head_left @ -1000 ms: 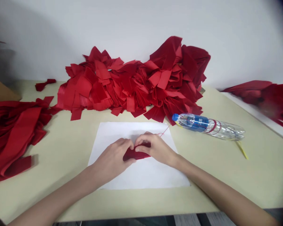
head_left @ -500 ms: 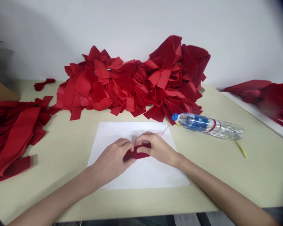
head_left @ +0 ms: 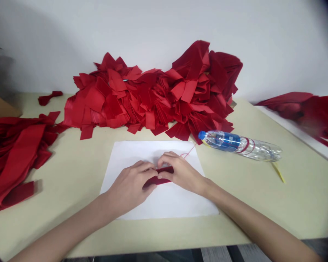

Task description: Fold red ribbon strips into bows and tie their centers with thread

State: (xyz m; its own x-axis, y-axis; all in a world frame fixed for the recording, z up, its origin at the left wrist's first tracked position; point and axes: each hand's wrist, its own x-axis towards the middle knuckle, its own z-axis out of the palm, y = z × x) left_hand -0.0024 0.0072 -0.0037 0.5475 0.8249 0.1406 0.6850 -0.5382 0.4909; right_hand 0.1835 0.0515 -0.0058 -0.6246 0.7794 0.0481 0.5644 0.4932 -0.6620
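A red ribbon strip [head_left: 163,179], apparently folded or looped, is held between my two hands just over a white sheet of paper [head_left: 158,203]. My left hand [head_left: 133,182] is closed on its left part, thumb below and fingers on top. From the other side my right hand [head_left: 182,171] pinches the strip, with its fingers curled and the thumb at the middle. The fingertips of both hands meet there and partly hide the strip. A thin red thread [head_left: 190,151] runs from behind my right hand toward the large red pile.
A large heap of cut red ribbon pieces [head_left: 142,98] lies along the wall. Long red strips [head_left: 19,156] are at the left, near a small tied red bow [head_left: 49,97]. A plastic bottle [head_left: 240,143] with red bands lies right. More red ribbon [head_left: 303,109] rests far right.
My left fingers have shifted slightly right, up against my right thumb at the middle of the strip. Both hands still hold the red ribbon strip; the view has moved very little.
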